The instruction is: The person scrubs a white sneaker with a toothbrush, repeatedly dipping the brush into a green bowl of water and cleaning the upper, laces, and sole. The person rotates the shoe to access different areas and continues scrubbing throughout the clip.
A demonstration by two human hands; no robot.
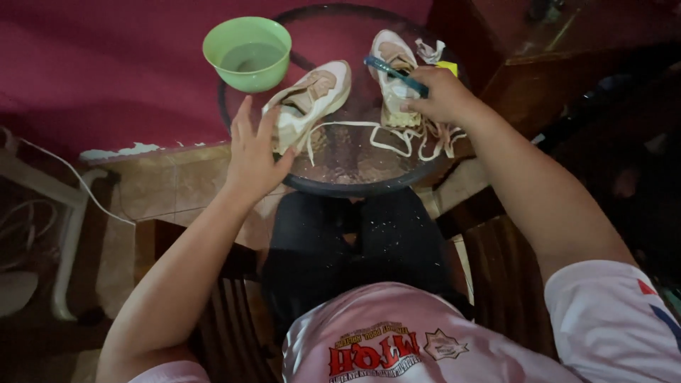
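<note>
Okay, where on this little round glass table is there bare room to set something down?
Bare glass shows on the near edge of the table, between left hand and the laces, and behind the shoes. The green bowl, left shoe, right shoe crowd the rest.

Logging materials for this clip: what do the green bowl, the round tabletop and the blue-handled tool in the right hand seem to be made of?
Green round bowl: likely plastic, matte and evenly coloured. Round tabletop: apparently glass, see-through with a dark rim. Blue-handled tool in the right hand: probably plastic, smooth and slim; its head is hidden.
</note>
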